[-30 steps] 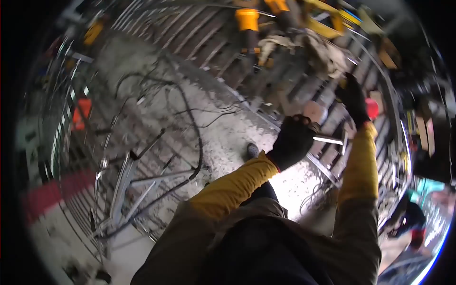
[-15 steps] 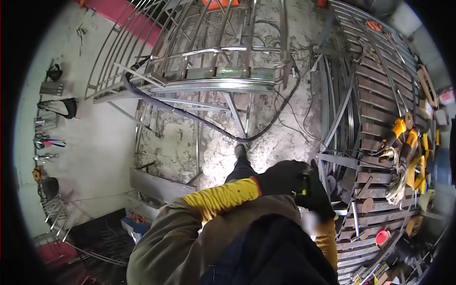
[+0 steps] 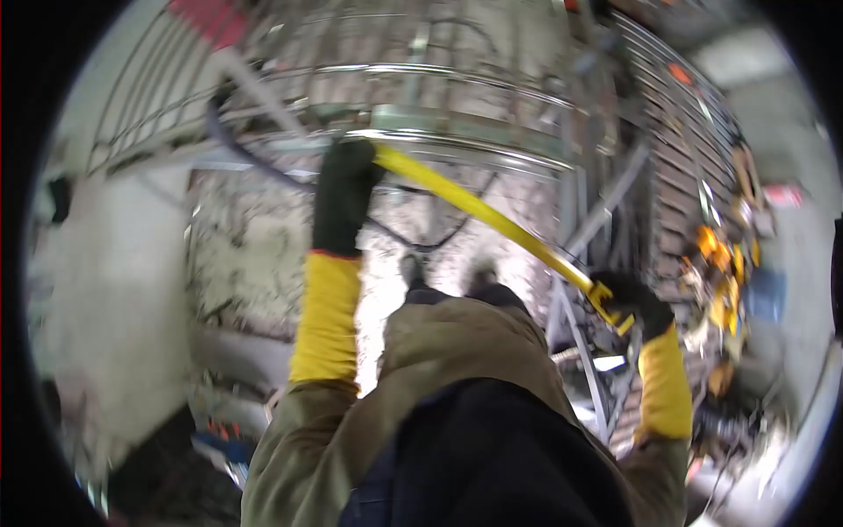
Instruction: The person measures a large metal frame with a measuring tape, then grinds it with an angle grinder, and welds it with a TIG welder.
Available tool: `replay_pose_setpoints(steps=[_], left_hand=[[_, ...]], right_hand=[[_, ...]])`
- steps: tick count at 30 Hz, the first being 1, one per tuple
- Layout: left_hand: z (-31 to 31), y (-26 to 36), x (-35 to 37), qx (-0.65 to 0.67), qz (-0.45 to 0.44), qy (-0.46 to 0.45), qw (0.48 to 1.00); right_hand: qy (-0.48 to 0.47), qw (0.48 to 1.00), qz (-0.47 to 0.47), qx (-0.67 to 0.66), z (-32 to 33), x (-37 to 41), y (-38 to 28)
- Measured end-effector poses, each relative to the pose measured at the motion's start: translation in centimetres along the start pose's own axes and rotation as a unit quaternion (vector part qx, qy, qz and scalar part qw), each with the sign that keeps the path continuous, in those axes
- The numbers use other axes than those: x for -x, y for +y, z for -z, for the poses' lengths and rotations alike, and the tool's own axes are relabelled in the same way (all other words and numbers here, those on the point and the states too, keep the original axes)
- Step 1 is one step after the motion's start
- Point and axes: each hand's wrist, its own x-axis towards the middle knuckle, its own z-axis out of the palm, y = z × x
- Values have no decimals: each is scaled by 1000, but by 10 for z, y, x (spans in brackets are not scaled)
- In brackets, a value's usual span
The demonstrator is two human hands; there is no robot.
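Note:
A yellow tape measure (image 3: pixel 481 211) is stretched between my two gloved hands, its blade slanting down to the right. Its free end is in my left hand (image 3: pixel 348 189), which is closed at the near rail of a metal frame (image 3: pixel 457 140); whether the blade's tip touches the rail cannot be made out. Lower on the right, my right hand (image 3: pixel 637 303) is wrapped around the tape's case, mostly hidden by the black glove. Both hands are smeared somewhat by motion.
A slatted workbench (image 3: pixel 676 167) runs along the right, with yellow power tools (image 3: pixel 716 250) on it. Below the frame a dark cable (image 3: pixel 404 239) hangs in a loop. A slanted metal leg (image 3: pixel 615 198) stands beside the bench, and a pale wall (image 3: pixel 132 272) is at left.
My hands were together on the right around the tape measure. Now the left has moved far left and up to the rail, and the yellow blade is pulled out. The view has shifted.

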Motion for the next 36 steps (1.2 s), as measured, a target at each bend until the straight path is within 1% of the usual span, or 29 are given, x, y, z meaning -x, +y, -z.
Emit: replay_pose_setpoints(steps=[1, 2, 4, 6, 7, 8, 10, 11, 12, 13, 14, 15, 16, 17, 18, 20, 21, 23, 24, 26, 27, 29, 30, 31, 32, 33, 34, 35, 36], left_hand=[[-15, 20, -4, 50, 4, 48, 998], [2, 17, -13, 93, -13, 21, 995], [-2, 9, -13, 166, -11, 13, 986], [10, -12, -19, 85, -28, -8, 996], [-2, -15, -24, 211, 49, 49, 975], [-3, -28, -29, 199, 34, 36, 979], [0, -45, -36, 235, 83, -87, 965], [-15, -48, -35, 156, 77, -26, 984], [-32, -52, -32, 73, 66, 45, 994], [-48, -46, -27, 67, 63, 66, 994], [-30, -57, -37, 84, 47, 42, 995], [-33, -56, -43, 71, 14, 61, 996], [-36, -53, -45, 71, 4, 98, 993], [-44, -42, -45, 80, 6, 112, 990], [-48, -41, -49, 87, 7, 126, 988], [-44, -33, -57, 82, -9, 124, 989], [-41, -30, -58, 81, -8, 124, 989], [-30, -20, -61, 66, -27, 154, 986], [-16, -18, -66, 81, -26, 147, 985], [-15, -5, -62, 72, -29, 193, 978], [-3, -5, -64, 48, -31, 160, 986], [7, -5, -65, 40, -29, 152, 987], [10, -7, -67, 36, -27, 144, 989], [28, -7, -71, 72, -26, 74, 994], [55, -13, -79, 116, -17, -3, 993], [79, -22, -87, -150, -88, 58, 983], [105, -20, -96, -158, -70, 1, 985], [78, -14, -88, -117, -51, 48, 991], [58, -7, -85, -61, -31, 90, 994]], right_hand=[[24, 997, 40, 68, 1, 10, -16], [41, 986, 78, 141, 3, 16, -32], [37, 991, 29, 128, 28, 13, -43], [133, 988, 19, 72, 10, 21, -87], [134, 987, 69, 62, 15, 9, -89], [128, 986, 78, 66, 20, 1, -90], [127, 943, 268, 153, 37, -18, -87], [96, 840, 357, 397, 65, -34, -82], [82, 976, 177, 95, 38, -22, -108], [118, 866, 338, 348, 64, -43, -102], [131, 879, 297, 350, 87, -54, -98], [162, 949, 239, 129, 67, -47, -107], [175, 932, 255, 190, 74, -52, -113], [192, 876, 337, 287, 75, -51, -118], [183, 921, 285, 193, 79, -46, -121], [250, 879, 314, 256, 101, -55, -111], [250, 880, 314, 254, 116, -56, -106], [263, 848, 328, 324, 134, -58, -98], [262, 849, 328, 321, 140, -58, -94], [260, 907, 262, 203, 146, -54, -89], [261, 908, 261, 199, 148, -57, -86], [302, 844, 338, 287, 148, -59, -80], [299, 838, 370, 269, 149, -66, -75], [318, 810, 437, 227, 146, -75, -65], [289, 776, 479, 292, 147, -78, -69], [351, 727, 479, 345, 148, -83, -64], [372, 684, 506, 371, 139, -87, -69], [401, 658, 518, 370, 132, -85, -69], [390, 664, 535, 348, 140, -89, -64]])
